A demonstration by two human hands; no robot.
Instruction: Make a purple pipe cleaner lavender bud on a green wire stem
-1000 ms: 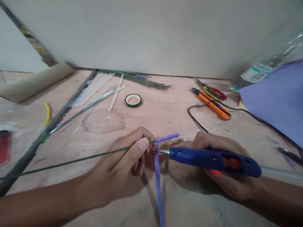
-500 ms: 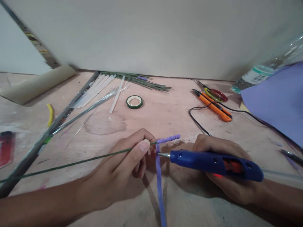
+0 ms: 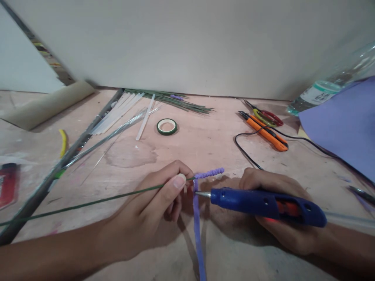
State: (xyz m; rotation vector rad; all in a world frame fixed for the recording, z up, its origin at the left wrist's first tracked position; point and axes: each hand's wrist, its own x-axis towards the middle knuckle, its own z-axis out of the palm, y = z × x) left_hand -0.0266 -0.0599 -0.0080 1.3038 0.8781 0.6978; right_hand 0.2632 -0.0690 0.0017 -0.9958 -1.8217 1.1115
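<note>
Between the thumb and fingers of my left hand (image 3: pixel 161 195) a thin green stem (image 3: pixel 96 202) is pinched, running off to the left edge. Its right end is wrapped in a bumpy purple coil (image 3: pixel 210 173). From the base of that coil a purple strip (image 3: pixel 197 230) hangs down past the bottom of the view. My right hand (image 3: pixel 275 191) is closed round a blue hot glue gun (image 3: pixel 243 201), a red light glowing beneath it. The gun's metal nozzle (image 3: pixel 202 194) points left and meets the strip a little below the coil.
Ahead lie a green tape roll (image 3: pixel 166 127), glue sticks (image 3: pixel 117 113) and green stems (image 3: pixel 175 102). To the right are an orange cutter (image 3: pixel 266 134), scissors (image 3: pixel 268 117), a black cord (image 3: pixel 243 146), purple sheets (image 3: pixel 342 121) and a bottle (image 3: pixel 319 93). A cardboard tube (image 3: pixel 49 104) lies left.
Hardly anything differs. The whole view has shifted very slightly, and both hands keep the same hold, with the nozzle still at the purple strip.
</note>
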